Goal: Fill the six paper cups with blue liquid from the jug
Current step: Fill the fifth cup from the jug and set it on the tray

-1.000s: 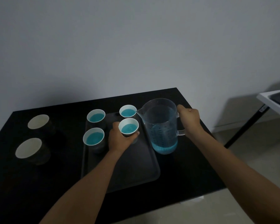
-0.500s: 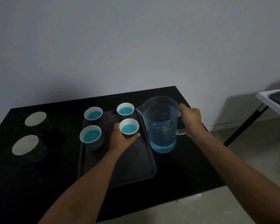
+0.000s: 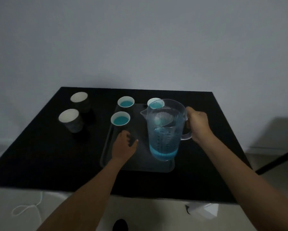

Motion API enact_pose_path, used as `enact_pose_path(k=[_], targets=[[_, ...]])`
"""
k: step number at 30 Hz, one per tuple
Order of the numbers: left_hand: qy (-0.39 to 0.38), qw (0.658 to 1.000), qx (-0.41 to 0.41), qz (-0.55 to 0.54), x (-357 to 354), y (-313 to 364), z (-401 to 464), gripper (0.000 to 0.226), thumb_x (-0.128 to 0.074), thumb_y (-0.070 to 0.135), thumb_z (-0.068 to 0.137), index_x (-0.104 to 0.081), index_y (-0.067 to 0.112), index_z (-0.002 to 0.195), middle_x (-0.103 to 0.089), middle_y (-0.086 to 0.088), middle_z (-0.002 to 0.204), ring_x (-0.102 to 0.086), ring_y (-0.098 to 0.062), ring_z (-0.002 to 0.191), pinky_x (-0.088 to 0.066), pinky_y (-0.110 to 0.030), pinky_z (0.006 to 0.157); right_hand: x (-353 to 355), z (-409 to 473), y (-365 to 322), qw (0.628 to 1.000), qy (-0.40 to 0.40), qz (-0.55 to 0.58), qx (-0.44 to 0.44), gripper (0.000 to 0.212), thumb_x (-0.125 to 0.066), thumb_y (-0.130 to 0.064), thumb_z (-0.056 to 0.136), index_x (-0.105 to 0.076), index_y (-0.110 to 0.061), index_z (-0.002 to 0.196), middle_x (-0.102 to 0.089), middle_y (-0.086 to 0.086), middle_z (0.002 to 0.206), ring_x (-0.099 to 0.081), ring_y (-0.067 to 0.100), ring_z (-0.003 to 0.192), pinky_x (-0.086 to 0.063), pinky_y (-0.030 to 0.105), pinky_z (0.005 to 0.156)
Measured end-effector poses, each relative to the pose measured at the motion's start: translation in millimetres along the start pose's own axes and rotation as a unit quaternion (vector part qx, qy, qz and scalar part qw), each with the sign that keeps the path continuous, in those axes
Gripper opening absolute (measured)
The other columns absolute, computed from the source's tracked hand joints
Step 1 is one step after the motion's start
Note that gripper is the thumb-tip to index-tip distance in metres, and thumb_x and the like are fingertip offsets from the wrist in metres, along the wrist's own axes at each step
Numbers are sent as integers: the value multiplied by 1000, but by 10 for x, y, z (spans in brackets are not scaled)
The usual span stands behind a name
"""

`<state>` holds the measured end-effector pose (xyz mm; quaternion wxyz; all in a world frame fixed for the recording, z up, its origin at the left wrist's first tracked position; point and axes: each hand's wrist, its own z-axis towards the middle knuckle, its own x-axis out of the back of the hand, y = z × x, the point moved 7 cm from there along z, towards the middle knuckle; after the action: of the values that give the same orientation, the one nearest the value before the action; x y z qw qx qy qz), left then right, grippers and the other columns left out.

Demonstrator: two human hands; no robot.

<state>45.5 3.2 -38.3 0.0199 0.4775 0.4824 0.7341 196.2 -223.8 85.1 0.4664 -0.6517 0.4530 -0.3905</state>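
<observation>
Table (image 3: 40,147): black, matte, rectangular, standing against the wall.
Tray (image 3: 110,147): dark, shallow, rounded corners, lying on the table right of its middle.
Wall (image 3: 140,39): plain pale grey, behind the table's far edge.
Floor (image 3: 23,205): light, in front of the table.
Cord (image 3: 28,207): thin, white, looped on the floor near the table's front left edge.
White object (image 3: 204,210): angular, on the floor below the table's front right edge; unclear what.

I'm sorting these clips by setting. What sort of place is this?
Probably a plain indoor room set up for a pouring exercise: a black table against a bare wall, holding only a tray, paper cups and a jug.
</observation>
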Motion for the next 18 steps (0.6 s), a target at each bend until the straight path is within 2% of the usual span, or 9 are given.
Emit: enact_pose_path(k=[3,5,7,9,10,12,15,18], targets=[[29,999,20,35,270,-205,-101,36,-72,29,81,-55,10,106,-59,-6,95,-55,-16,72,-50,-33,71,-275,-56,22,999,-33,18,-2,31,-58,-14,85,-48,-17,55,-46,-6,46,-42,12,52,-36,28,56],[46,997,37,47,466,-371,-177,33,-71,28,81,-55,11,104,-58,-5,94,-58,-20,74,-51,-35,72,-498,-112,33,998,-62,27,-3,24,-58,-15,87,-56,-15,63,-57,-3,58,-53,13,61,-40,28,58],[65,995,46,52,646,-530,-236,32,-72,27,80,-55,10,101,-58,-6,92,-60,-25,76,-51,-37,72,-699,-184,32,996,-76,38,-7,12,-61,-19,85,-66,-8,87,-68,4,83,-64,19,82,-45,29,63],[79,993,55,62,819,-677,-275,32,-72,27,80,-55,10,102,-57,-5,91,-59,-23,73,-51,-36,71,-896,-249,44,994,-81,66,-16,35,-64,-20,78,-65,-6,110,-69,9,100,-64,27,99,-49,32,69],[82,992,59,70,902,-741,-286,33,-71,27,81,-55,10,104,-56,-4,91,-56,-20,72,-50,-34,70,-991,-284,24,994,-83,77,-13,32,-63,-18,76,-65,-8,107,-68,8,98,-63,28,100,-51,36,73],[86,991,63,80,1037,-851,-281,33,-70,27,82,-54,10,105,-54,-3,93,-54,-16,71,-49,-32,70,-1167,-342,9,993,-94,77,-13,5,-59,-12,83,-60,-16,84,-65,4,86,-61,25,93,-50,42,85],[88,990,74,83,1243,-1062,-229,31,-69,29,83,-53,12,104,-55,-2,95,-55,-15,72,-49,-30,69,-1450,-405,23,994,-93,50,-9,17,-56,-14,88,-53,-18,72,-60,3,77,-59,25,88,-47,45,91],[88,989,83,81,1425,-1266,-124,31,-69,30,84,-53,14,106,-55,-1,96,-55,-12,73,-46,-26,68,-1714,-450,24,995,-90,29,-4,20,-59,-23,87,-58,-16,69,-63,4,71,-60,22,77,-47,37,80]])
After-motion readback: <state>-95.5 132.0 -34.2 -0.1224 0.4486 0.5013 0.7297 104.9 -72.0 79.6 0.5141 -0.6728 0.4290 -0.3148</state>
